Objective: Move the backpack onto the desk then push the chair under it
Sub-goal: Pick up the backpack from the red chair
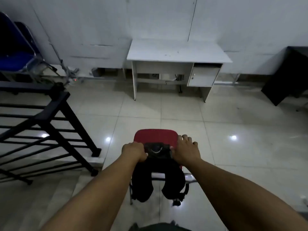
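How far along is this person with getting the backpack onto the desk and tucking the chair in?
Nothing looks finished yet. The white desk by the wall carries no backpack, and the red chair stands well short of it on the tiled floor. In hand: the left hand and right hand are both at the top of the black backpack hanging over the chair's back. Left: lift it, carry it to the desk, then push the chair under.

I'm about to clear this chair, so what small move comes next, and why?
Probably close both hands on the black backpack and lift it off the red chair. The left hand and right hand sit at its sides, its straps hang over the chair back, and the white desk is bare.
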The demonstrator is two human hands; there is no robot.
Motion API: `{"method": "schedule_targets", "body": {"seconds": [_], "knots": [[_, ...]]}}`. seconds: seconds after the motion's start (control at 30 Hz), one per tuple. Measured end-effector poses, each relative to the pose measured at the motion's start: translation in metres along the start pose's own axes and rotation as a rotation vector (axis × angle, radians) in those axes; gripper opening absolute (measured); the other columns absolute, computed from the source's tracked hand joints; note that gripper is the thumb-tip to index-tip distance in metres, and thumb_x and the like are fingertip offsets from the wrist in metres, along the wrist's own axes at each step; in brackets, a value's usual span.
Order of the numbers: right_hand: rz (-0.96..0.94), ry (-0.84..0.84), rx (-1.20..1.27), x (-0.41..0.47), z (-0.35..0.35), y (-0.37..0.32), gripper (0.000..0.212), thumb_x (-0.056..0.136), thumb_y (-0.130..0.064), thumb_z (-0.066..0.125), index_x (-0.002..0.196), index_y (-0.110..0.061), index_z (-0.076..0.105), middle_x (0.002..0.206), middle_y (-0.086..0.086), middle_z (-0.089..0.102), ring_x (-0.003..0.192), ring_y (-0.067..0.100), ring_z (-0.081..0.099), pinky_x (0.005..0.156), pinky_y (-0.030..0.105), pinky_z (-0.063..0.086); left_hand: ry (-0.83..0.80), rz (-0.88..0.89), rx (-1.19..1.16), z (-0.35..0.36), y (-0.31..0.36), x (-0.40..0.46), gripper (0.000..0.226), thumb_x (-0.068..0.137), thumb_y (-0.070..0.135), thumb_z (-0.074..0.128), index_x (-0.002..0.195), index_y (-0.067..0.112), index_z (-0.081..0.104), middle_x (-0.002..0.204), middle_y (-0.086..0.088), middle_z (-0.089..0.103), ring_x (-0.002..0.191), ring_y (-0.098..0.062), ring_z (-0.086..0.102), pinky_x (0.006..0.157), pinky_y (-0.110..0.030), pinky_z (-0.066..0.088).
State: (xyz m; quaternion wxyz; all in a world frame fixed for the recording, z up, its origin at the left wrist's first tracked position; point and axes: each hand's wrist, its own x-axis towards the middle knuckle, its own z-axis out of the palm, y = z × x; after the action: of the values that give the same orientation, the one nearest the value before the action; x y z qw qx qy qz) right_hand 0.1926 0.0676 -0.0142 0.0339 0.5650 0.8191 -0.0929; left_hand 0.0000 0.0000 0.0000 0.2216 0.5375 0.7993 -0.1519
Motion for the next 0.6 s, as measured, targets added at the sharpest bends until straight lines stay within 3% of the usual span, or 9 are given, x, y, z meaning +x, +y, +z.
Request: {"method": "schedule_targets", "body": {"seconds": [0.13, 0.23, 0.33, 0.47, 0.6], "knots": [[0.011, -0.275, -0.032, -0.013, 0.023, 0.002, 0.056, 0.088, -0.067, 0.032, 0.105, -0.021, 0.059, 0.108, 0.008, 0.066, 0.108, 0.029, 0.059, 0.102, 0.055, 0.029, -0.211, -0.045, -0.027, 0.013, 0.004, 0.003, 0.063, 0.089, 0.059, 0.050, 0.135, 0.015, 0.051, 0.131, -0.009, 0.056, 0.115, -0.028, 0.057, 0.099, -0.041, 0.047], [0.048, -0.455, 0.042, -0.014, 0.036, 0.007, 0.077, 0.080, -0.079, 0.032, 0.127, -0.022, 0.055, 0.123, 0.008, 0.063, 0.113, 0.031, 0.058, 0.105, 0.055, 0.032, -0.239, -0.019, -0.091, 0.019, 0.010, 0.005, 0.059, 0.091, 0.053, 0.055, 0.133, 0.012, 0.053, 0.127, -0.011, 0.058, 0.113, -0.028, 0.057, 0.098, -0.040, 0.047], [0.047, -0.566, 0.205, -0.008, 0.037, 0.018, 0.080, 0.081, -0.075, 0.045, 0.140, -0.022, 0.048, 0.135, 0.011, 0.056, 0.120, 0.033, 0.054, 0.103, 0.046, 0.042, -0.235, -0.020, -0.113, 0.019, 0.012, 0.006, 0.058, 0.091, 0.048, 0.059, 0.135, 0.011, 0.052, 0.131, -0.012, 0.057, 0.116, -0.029, 0.056, 0.100, -0.038, 0.046], [-0.002, -0.567, 0.303, 0.004, 0.030, 0.035, 0.054, 0.087, -0.051, 0.063, 0.128, -0.016, 0.058, 0.119, 0.012, 0.064, 0.102, 0.029, 0.060, 0.084, 0.032, 0.047, -0.182, -0.065, -0.074, 0.017, 0.008, 0.006, 0.054, 0.088, 0.039, 0.066, 0.132, 0.009, 0.054, 0.127, -0.012, 0.059, 0.112, -0.029, 0.059, 0.096, -0.036, 0.048], [-0.020, -0.509, 0.183, 0.016, 0.021, 0.044, 0.046, 0.082, -0.048, 0.070, 0.115, -0.017, 0.061, 0.106, 0.007, 0.065, 0.086, 0.024, 0.056, 0.080, 0.036, 0.050, -0.015, -0.118, -0.012, 0.015, 0.015, 0.005, 0.038, 0.085, 0.025, 0.069, 0.118, 0.010, 0.060, 0.114, -0.010, 0.061, 0.101, -0.027, 0.062, 0.080, -0.034, 0.049]]}}
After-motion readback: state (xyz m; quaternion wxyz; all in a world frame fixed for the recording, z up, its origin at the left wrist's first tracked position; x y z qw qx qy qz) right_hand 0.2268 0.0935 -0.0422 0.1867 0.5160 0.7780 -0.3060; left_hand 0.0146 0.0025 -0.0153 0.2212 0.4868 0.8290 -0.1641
